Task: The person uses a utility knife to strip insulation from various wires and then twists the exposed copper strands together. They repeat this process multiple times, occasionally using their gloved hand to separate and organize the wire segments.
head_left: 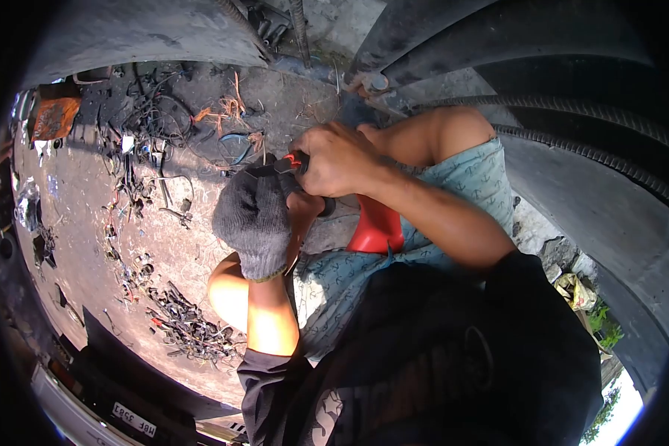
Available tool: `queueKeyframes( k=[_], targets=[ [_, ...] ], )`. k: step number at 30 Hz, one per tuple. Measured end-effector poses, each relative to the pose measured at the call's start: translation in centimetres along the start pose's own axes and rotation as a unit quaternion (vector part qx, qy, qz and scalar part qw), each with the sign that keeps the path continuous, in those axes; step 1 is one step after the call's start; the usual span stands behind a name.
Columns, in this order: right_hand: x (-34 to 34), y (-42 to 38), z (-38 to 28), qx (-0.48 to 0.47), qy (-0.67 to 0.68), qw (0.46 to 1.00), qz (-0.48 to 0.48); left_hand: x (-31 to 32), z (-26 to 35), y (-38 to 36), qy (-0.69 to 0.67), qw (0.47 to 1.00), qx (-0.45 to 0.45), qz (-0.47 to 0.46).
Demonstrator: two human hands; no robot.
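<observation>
My left hand, in a dark grey knitted glove, is curled closed in front of my bent leg. What it holds is hidden by the glove. Up against its fingertips is my right hand, bare and closed round a tool with a red and black handle. The metal end of this tool points left over the glove; its exact shape is too small to tell. Between my legs shows a smooth red object.
Cables and wires lie tangled on the ground ahead and to the left. A pile of small dark pieces sits at the lower left. Ribbed metal bars and large dark curved panels stand on the right. A licence plate shows at the bottom left.
</observation>
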State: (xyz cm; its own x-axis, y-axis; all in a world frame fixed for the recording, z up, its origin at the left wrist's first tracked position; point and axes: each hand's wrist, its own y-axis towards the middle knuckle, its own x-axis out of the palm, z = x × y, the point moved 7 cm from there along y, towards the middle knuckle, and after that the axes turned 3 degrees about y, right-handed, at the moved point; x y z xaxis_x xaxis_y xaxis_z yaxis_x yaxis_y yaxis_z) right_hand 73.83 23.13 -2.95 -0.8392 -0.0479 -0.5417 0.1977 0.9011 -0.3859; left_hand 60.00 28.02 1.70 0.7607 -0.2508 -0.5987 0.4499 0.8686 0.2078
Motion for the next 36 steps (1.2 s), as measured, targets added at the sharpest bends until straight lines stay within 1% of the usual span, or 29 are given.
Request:
queueKeyframes(
  k=[1,2,3,5,6,7,8,9,10,11,12,13,14,16,17,19,20,22,23,25,26,28,29,31,35,36],
  targets=[
    [0.2,0.5,0.4,-0.013,-0.003,1.000,0.021,0.0,-0.3,-0.1,0.002,1.000,0.000,-0.002],
    [0.3,1.0,0.9,-0.029,-0.006,0.999,0.042,0.1,-1.1,-0.1,0.032,0.999,-0.014,-0.001],
    [0.1,1.9,2.0,-0.031,-0.006,0.999,0.042,0.2,-1.5,-0.1,0.062,0.998,-0.026,0.003],
    [-1.4,3.3,5.9,0.121,-0.002,0.990,0.076,-0.1,-0.6,-1.0,0.052,0.998,-0.027,-0.007],
    [-1.6,3.3,5.9,0.124,0.004,0.989,0.085,-0.3,-0.7,-1.0,0.040,0.999,-0.031,-0.018],
    [-1.9,2.7,4.7,0.122,0.019,0.989,0.086,-0.5,-1.6,-0.8,0.035,0.997,-0.067,-0.011],
    [-1.7,2.1,3.9,0.117,0.032,0.989,0.085,-0.7,-2.0,-0.8,-0.025,0.993,-0.111,-0.017],
    [-1.4,2.0,3.0,0.064,0.025,0.992,0.110,-0.7,-2.0,-0.4,-0.038,0.993,-0.114,-0.004],
    [-1.0,1.9,3.0,0.060,0.022,0.992,0.110,-0.7,-2.0,-0.1,-0.053,0.992,-0.115,0.010],
    [-0.8,1.8,2.4,0.022,0.043,0.991,0.123,-0.7,-2.1,-0.2,-0.052,0.992,-0.115,0.013],
    [-0.7,1.6,1.9,-0.015,0.065,0.988,0.137,-0.3,-3.1,-0.5,-0.110,0.980,-0.167,0.011],
    [-0.7,1.3,1.4,-0.020,0.066,0.990,0.124,0.1,-3.8,-0.7,-0.166,0.962,-0.218,0.006],
    [-0.5,1.0,1.3,-0.019,0.066,0.990,0.124,0.0,-3.9,-0.7,-0.167,0.962,-0.218,0.006],
    [-0.3,0.6,1.0,-0.047,0.060,0.990,0.118,0.5,-4.3,-0.9,-0.186,0.946,-0.265,-0.018],
    [-0.3,0.4,1.0,-0.046,0.059,0.990,0.117,0.5,-4.5,-1.0,-0.187,0.945,-0.266,-0.018],
    [-0.2,0.3,0.8,-0.053,0.046,0.993,0.094,0.9,-4.1,-0.6,-0.120,0.973,-0.183,-0.073],
    [-0.2,0.3,0.8,-0.054,0.045,0.993,0.095,1.2,-4.1,-0.6,-0.121,0.973,-0.182,-0.072],
    [-0.1,0.5,1.2,-0.026,0.080,0.992,0.093,2.5,-4.9,-1.3,-0.286,0.913,-0.284,-0.056],
    [-0.2,0.4,1.1,-0.026,0.080,0.992,0.093,2.7,-5.0,-1.2,-0.287,0.913,-0.284,-0.056],
    [-0.4,0.3,0.9,-0.023,0.040,0.996,0.081,3.7,-5.4,-1.4,-0.351,0.876,-0.319,-0.088],
    [-0.3,0.2,1.0,-0.022,0.041,0.996,0.079,3.6,-5.4,-1.4,-0.351,0.876,-0.320,-0.088],
    [-0.2,0.0,1.2,-0.009,0.017,0.997,0.069,4.3,-5.0,-1.5,-0.440,0.821,-0.339,-0.129],
    [-0.5,-0.1,0.9,-0.010,0.016,0.997,0.069,4.3,-4.8,-1.5,-0.441,0.821,-0.339,-0.128],
    [-0.5,-0.5,0.7,0.022,-0.038,0.999,0.026,4.6,-4.1,-1.5,-0.479,0.800,-0.336,-0.133],
    [-1.0,-0.5,0.5,0.022,-0.051,0.998,0.026,4.7,-3.8,-1.4,-0.482,0.801,-0.328,-0.139],
    [-1.1,-0.5,0.4,0.022,-0.053,0.998,0.025,4.5,-3.8,-1.3,-0.468,0.818,-0.319,-0.100]
  ],
)
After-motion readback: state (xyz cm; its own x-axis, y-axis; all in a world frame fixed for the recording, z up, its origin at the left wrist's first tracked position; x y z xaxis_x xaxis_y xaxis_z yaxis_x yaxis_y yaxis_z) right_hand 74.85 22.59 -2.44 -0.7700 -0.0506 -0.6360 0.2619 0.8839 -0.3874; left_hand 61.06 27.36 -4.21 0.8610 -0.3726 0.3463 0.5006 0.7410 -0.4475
